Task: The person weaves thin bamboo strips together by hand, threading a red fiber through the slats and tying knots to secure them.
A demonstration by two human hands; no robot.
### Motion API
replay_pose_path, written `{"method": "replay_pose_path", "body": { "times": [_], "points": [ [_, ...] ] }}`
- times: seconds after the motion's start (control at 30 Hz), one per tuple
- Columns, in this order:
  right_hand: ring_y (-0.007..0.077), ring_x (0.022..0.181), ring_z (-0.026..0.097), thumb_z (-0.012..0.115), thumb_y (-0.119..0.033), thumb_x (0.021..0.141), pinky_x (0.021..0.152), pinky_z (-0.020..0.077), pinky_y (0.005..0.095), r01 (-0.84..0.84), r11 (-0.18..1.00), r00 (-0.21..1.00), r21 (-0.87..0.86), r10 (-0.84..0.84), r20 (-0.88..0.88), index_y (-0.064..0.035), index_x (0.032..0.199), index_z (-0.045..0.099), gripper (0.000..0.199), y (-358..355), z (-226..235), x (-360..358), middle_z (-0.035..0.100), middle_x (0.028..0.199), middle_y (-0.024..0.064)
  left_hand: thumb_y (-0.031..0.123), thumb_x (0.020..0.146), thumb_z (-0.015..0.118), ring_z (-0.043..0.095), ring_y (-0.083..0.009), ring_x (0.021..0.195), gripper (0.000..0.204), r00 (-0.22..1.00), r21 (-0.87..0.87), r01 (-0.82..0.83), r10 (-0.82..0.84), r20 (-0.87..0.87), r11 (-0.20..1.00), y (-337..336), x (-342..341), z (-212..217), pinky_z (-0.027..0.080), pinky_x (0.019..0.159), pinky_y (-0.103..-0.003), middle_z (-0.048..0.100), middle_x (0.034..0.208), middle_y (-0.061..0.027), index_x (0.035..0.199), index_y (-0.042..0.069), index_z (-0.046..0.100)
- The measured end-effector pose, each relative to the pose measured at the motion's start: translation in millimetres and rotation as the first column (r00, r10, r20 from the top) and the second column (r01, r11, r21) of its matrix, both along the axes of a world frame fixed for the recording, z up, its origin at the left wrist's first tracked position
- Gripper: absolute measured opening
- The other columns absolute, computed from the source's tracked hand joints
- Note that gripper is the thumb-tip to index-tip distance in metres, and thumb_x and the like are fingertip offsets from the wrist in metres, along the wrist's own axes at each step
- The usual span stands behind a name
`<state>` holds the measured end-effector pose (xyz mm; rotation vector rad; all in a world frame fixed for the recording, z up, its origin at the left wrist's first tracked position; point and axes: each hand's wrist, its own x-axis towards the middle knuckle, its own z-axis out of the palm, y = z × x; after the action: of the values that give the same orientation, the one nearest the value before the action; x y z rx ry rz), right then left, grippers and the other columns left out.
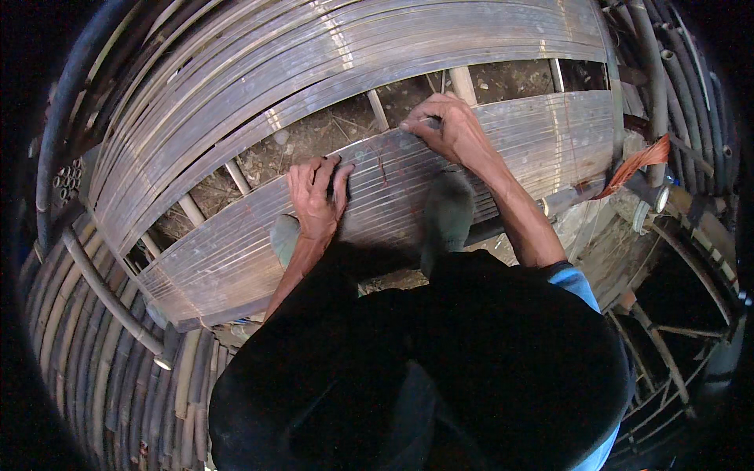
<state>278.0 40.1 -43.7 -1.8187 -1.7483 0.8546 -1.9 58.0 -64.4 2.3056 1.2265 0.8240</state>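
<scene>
Narrow split-bamboo slats (pixel 503 145) lie side by side in a curved near panel, crossed by thin reddish ties. My left hand (pixel 314 200) rests on this panel's far edge, fingers bent and a little apart, thumb out to the right. Farther right, my right hand (pixel 452 129) bends over the same edge, thumb and forefinger pinched together. What lies in the pinch is too small to make out. Beyond a gap stands a second band of slats (pixel 377 39). Round crossbars (pixel 378 110) span the gap.
Reddish-orange strands (pixel 640 165) hang over the frame pole (pixel 656 86) on the right. Dark bamboo poles (pixel 94 345) are lined up at the left. Two grey-green shapes, perhaps my feet (pixel 449 208), are on or against the near panel. Littered ground (pixel 290 145) shows through the gap.
</scene>
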Motion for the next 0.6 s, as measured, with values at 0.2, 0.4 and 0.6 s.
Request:
{"method": "replay_pose_path", "body": {
  "times": [0.2, 0.4, 0.6],
  "points": [
    [0.0334, 0.084, 0.069, 0.075, -0.029, 0.083, 0.075, 0.0528, 0.0424, 0.062, 0.862, 0.998, -0.503, -0.065, 0.011, -0.0116, 0.089, 0.078, 0.019, 25.1, 10.0, 0.8, 0.073, 0.088, 0.0152, 0.006, 0.080, 0.076, 0.054, -0.0308, 0.082, 0.022, 0.984, 0.038, 0.132, -0.126, -0.127, 0.991, 2.0, -1.2, 1.6, 0.041, 0.071, -0.042, 0.058, 0.092, -0.0125, 0.098, 0.002, 0.064],
    [0.0338, 0.084, 0.070, 0.073, -0.034, 0.084, 0.077, 0.0534, 0.0430, -0.049, 0.905, 0.997, -0.423, 0.016, -0.081, -0.0104, 0.092, 0.078, 0.025, 25.6, -7.8, 11.1, 0.073, 0.086, 0.0166, 0.007, 0.089, 0.063, 0.052, -0.0372, 0.075, 0.012, 0.951, -0.150, 0.023, -0.067, -0.300, 0.988, 1.6, 4.3, 13.8, 0.041, 0.069, -0.048, 0.054, 0.083, -0.0192, 0.095, 0.001, 0.054],
    [0.0232, 0.075, 0.067, 0.073, -0.032, 0.088, 0.071, 0.0512, 0.0385, -0.020, 0.854, 1.000, -0.520, 0.013, -0.016, -0.0072, 0.091, 0.077, 0.025, 30.8, -4.7, 7.5, 0.072, 0.077, 0.0119, 0.017, 0.100, 0.055, 0.054, -0.0275, 0.055, 0.019, 0.989, -0.702, -0.145, 0.116, -0.088, 0.698, -4.5, -30.5, 60.6, 0.043, 0.058, -0.038, 0.061, 0.069, -0.0141, 0.095, -0.002, 0.055]
  ]
}}
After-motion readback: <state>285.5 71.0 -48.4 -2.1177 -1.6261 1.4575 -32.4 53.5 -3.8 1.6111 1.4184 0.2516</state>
